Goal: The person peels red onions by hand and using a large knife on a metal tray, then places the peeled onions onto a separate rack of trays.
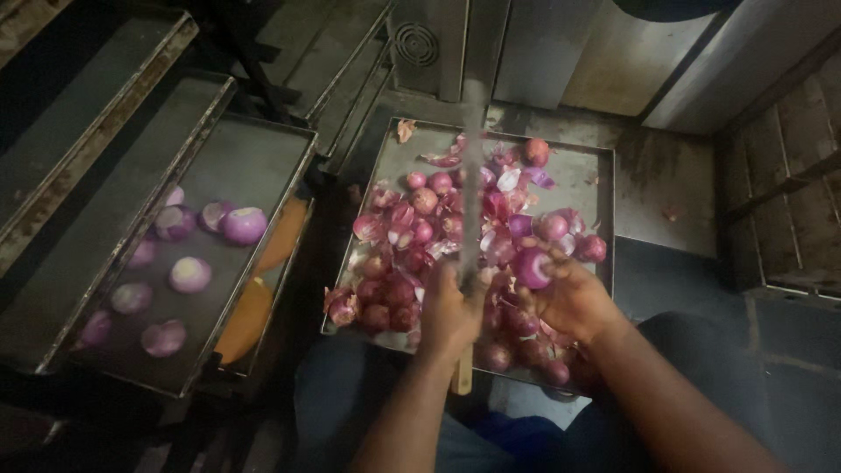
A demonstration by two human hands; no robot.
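Note:
My left hand (448,314) grips the wooden handle of a long knife (471,166), whose blurred blade points away from me over a steel tray (596,175). My right hand (574,298) holds a purple onion (532,267) just to the right of the blade. The tray in front of me is piled with unpeeled red onions (390,293) and loose onion skins (508,180). A second steel tray (263,166) on the left carries several peeled onions (243,224).
More stacked metal trays (96,96) lie at the far left. Something orange (250,315) shows under the left tray. A wooden crate (788,193) stands at the right. A grey wall panel with a round vent (416,42) is behind.

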